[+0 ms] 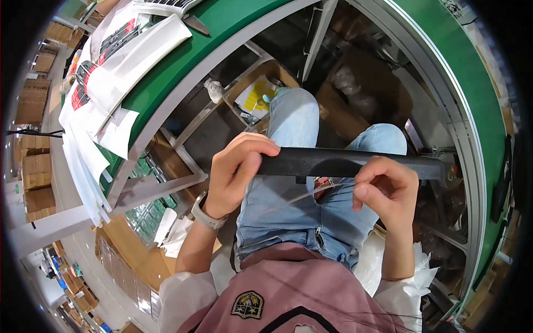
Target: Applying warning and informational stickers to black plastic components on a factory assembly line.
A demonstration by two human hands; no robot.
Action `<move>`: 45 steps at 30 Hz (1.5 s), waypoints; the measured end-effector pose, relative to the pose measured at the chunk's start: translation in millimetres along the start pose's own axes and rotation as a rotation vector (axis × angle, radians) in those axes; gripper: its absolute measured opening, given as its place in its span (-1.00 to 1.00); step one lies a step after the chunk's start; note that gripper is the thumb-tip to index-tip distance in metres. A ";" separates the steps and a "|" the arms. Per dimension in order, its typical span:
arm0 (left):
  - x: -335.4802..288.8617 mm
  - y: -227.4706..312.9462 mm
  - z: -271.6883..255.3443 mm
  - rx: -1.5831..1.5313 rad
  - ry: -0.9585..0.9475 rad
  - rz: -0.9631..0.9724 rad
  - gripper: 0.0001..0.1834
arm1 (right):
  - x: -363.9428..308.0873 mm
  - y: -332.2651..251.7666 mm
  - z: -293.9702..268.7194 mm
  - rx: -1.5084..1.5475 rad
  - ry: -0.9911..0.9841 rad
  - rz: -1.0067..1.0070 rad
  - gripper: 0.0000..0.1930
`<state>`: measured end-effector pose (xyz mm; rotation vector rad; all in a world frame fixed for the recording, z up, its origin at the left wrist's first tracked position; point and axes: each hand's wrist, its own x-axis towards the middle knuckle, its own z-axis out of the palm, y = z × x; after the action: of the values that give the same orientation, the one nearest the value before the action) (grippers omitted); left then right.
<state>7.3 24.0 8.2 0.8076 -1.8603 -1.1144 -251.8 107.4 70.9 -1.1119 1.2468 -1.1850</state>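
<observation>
A long black plastic bar [316, 161] lies level above my lap. My left hand [239, 166] is closed round its left end, thumb in front. My right hand [386, 186] is near the bar's right part, thumb and index finger bent into a pinch. A thin, clear strip [302, 195] runs from these fingertips down to the left, in front of my jeans. A small black tab [301, 180] sticks out of the bar's lower edge. Whether my right hand's other fingers press on the bar, I cannot tell.
A green table [222, 25] with a grey metal frame curves round my knees. White sheets [133, 66] and black-and-red parts [116, 41] lie on it at the left. Below stand an open cardboard box [272, 72] and clear plastic wrap [352, 83].
</observation>
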 end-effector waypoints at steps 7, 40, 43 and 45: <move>-0.8 -11.9 -7.7 -0.287 -0.012 0.010 -0.61 | 17.7 2.0 4.8 0.007 -0.044 0.093 -0.92; -6.6 -9.6 7.7 0.091 0.148 -0.024 -0.76 | 24.5 15.8 22.6 -0.459 0.063 0.170 -0.88; -6.8 -10.6 8.2 0.101 0.149 -0.013 -0.76 | 24.9 14.9 23.3 -0.475 0.068 0.186 -0.89; -7.4 -10.9 9.1 0.109 0.150 -0.007 -0.77 | 25.2 14.5 23.8 -0.488 0.070 0.207 -0.89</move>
<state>4.1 29.2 -6.5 0.9346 -1.8054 -0.9366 -228.4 82.7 55.1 -1.2576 1.7179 -0.7865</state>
